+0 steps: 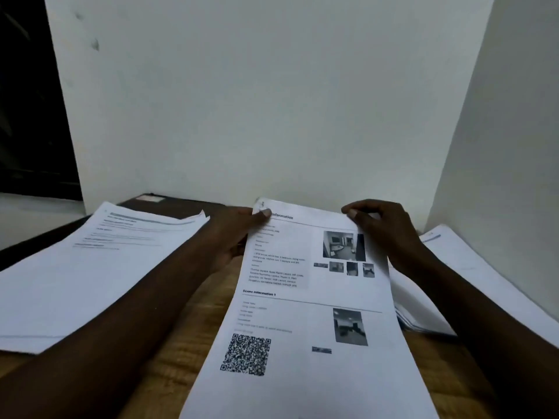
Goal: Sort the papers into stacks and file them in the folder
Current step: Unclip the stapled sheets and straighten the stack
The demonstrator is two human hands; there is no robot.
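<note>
sheet (314,297) is pinched at top corners by left hand (242,231) and right hand (384,231) | risk: lower half sags, could be creased or misfiled onto left stack (90,267)

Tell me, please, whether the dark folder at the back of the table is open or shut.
Cannot tell: only a flat strip of the dark folder shows, and the left paper stack covers the rest.

A sheet (314,297) lies mid-bench (193,328); one paper stack (90,267) sits toward the left edge, another (438,282) by the right, a folder (169,204) behind.
</note>
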